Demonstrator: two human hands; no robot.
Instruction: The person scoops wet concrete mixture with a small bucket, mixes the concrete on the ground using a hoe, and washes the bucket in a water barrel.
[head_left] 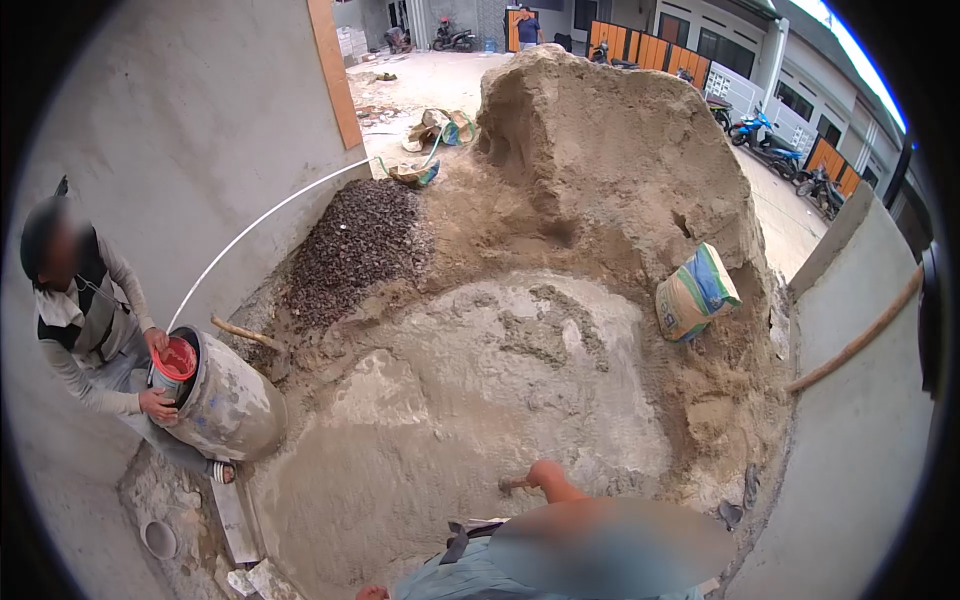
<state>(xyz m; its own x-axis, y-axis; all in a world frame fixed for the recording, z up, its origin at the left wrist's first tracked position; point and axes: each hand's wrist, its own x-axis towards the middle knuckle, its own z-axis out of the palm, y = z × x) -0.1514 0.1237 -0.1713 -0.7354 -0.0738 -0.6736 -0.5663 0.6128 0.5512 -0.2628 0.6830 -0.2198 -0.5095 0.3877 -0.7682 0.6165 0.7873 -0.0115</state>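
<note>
My right hand (545, 474) is closed around a short visible length of wooden tool handle (514, 483), low over the wet grey mortar (470, 430). The working end of that tool cannot be made out. At the bottom edge only a small part of my left hand (372, 593) shows, its fingers cut off by the frame. Light blue cloth (450, 580) and a blurred patch cover much of the area below my right hand. The mortar spreads widely ahead, with rougher, darker lumps toward its far side.
At left, another person (90, 310) holds a red-rimmed bucket (175, 358) at a mortar-stained drum (232, 400). A white hose (255, 225) runs past a gravel pile (350, 245). Behind the mortar rises a sand heap (620, 150) with a cement bag (695, 295) against it. Walls flank both sides.
</note>
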